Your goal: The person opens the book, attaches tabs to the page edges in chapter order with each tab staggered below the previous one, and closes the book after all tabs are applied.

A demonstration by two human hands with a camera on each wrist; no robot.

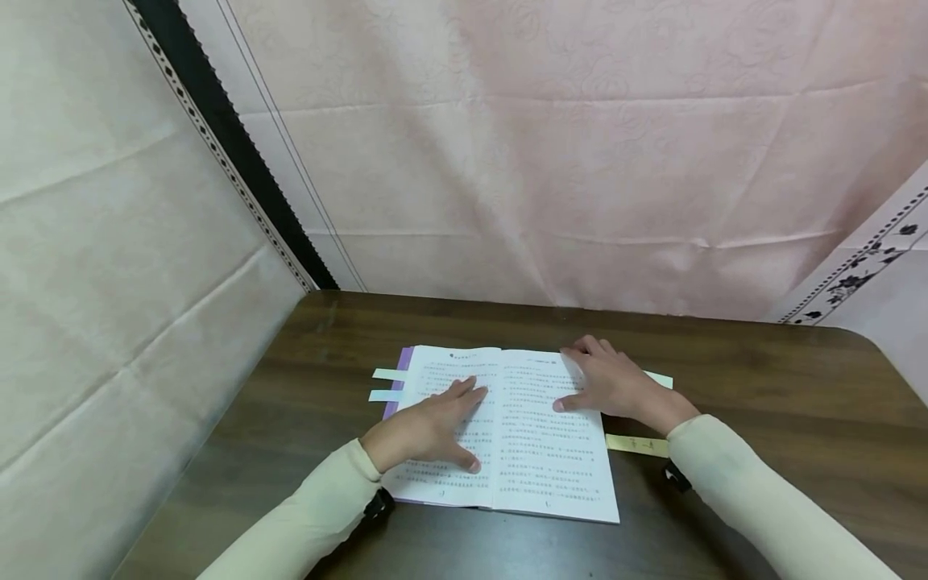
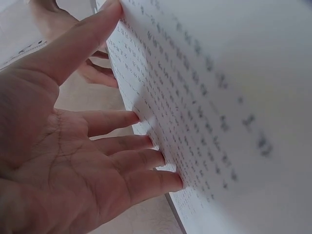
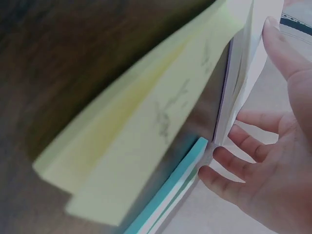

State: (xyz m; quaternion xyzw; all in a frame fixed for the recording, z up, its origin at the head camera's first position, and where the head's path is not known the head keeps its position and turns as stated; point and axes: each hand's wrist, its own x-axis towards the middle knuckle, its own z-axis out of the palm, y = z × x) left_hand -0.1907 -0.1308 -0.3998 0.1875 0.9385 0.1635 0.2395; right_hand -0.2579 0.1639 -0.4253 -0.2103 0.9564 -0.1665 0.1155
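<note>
An open book point(image 1: 545, 451) of printed text lies on the wooden table, its purple cover point(image 1: 398, 387) showing along the left edge. My left hand point(image 1: 435, 427) rests on the left page with its fingers spread. In the left wrist view its fingertips point(image 2: 170, 180) touch the paper. At the upper outer part of the right page lies my right hand point(image 1: 612, 383). Its thumb point(image 3: 280, 44) touches the page, and the other fingers reach over the book's outer edge in the right wrist view. Yellow sticky tabs point(image 1: 636, 445) stick out below this hand.
Two pale tabs, one of them a light green tab point(image 1: 390, 374), project from the book's left side. A blue-green tab point(image 3: 168, 187) shows beside the right fingers. Brown tabletop point(image 1: 783, 403) surrounds the book, and a pale patterned cloth point(image 1: 544, 161) hangs behind the table.
</note>
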